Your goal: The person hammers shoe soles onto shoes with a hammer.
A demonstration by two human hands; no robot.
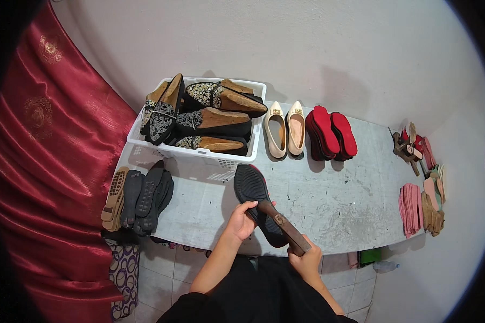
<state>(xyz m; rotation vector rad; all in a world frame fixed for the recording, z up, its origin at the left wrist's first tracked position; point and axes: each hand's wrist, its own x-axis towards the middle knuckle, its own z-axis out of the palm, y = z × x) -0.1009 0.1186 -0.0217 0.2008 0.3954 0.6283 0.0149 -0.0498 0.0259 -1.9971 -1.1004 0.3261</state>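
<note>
My left hand point(241, 223) is closed on the edge of a black ridged shoe sole point(249, 182), which it holds up over the table's near edge. The sole is tilted, its far end pointing away from me, with a thin red edge showing on one side. A hammer point(286, 227) with a worn brown wooden handle lies across the sole. My right hand point(306, 261) is wrapped round the handle's near end. The hammer's other end meets the sole beside my left fingers; its dark head is hard to make out there.
A white basket point(199, 154) of patterned shoes on wooden lasts stands at the back left. Cream flats point(275, 131) and stacked red insoles point(323, 131) stand beside it. Black soles point(148, 199) lie left; pink insoles point(410, 210) lie right. A red curtain point(48, 177) hangs left.
</note>
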